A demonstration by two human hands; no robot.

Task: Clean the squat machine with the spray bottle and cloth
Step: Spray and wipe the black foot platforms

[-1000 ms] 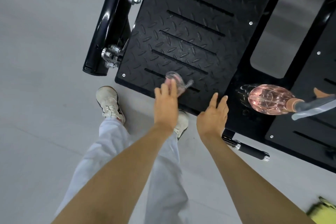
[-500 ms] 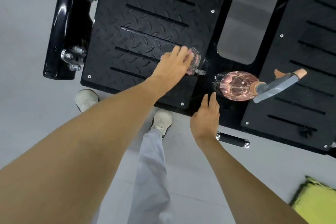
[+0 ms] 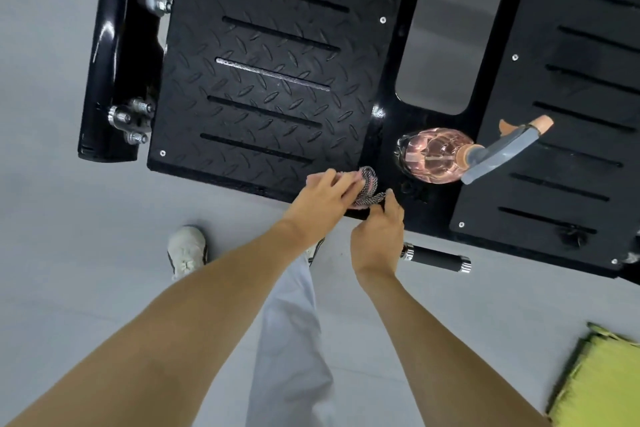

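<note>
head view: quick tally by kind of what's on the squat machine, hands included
footplates: 2
spray bottle: 1
cloth: 1
hands: 2 (left hand, right hand)
total: 6

Left hand (image 3: 325,198) drew cloth (image 3: 367,185) back from mid footplate (image 3: 263,80) to its front edge; right hand (image 3: 377,232) rose, now pinches cloth's tail.

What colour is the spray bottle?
The spray bottle is clear pink with a grey trigger and peach nozzle; the head view shows it.
</note>
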